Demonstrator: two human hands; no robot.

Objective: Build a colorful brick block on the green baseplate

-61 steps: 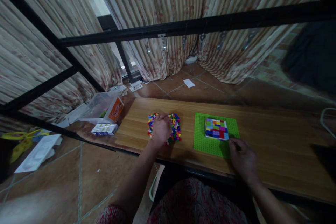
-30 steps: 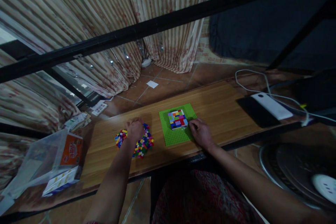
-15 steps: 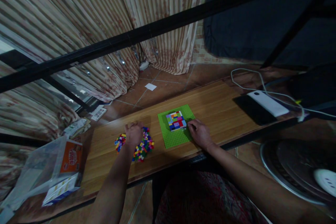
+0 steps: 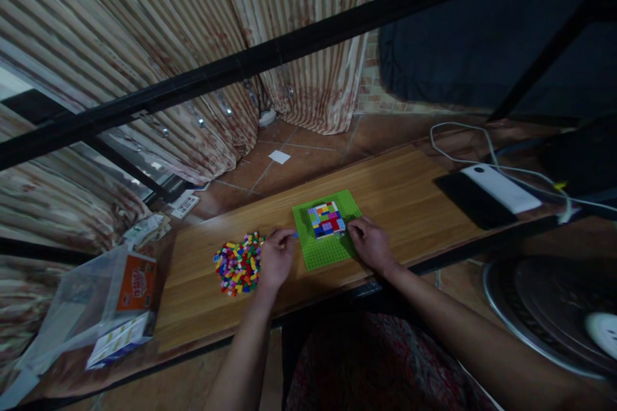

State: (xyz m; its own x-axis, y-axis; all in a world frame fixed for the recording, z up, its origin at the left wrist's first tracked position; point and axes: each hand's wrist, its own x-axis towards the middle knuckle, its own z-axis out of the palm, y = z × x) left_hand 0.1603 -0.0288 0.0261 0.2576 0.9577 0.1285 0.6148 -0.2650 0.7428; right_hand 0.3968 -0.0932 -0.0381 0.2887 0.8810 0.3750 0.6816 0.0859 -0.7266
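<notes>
My left hand is between the brick pile and the green baseplate, pinching a small blue building brick at its fingertips. Loose building bricks in many colours lie heaped to the left of that hand. On the baseplate sits a square block of multicoloured bricks joined together. My right hand rests at the right edge of the baseplate, its fingers curled close to the block's right side. Whatever its fingertips hold, if anything, is too small to make out.
A clear plastic bin with an orange label and a small box stand at the table's left end. To the right lie a black flat object, a white device and a white cable. A black metal bar crosses beyond the table.
My left hand has moved right from above the brick pile towards the baseplate, with a blue building brick now in its fingertips. My right hand stays beside the block. The view has shifted slightly.
</notes>
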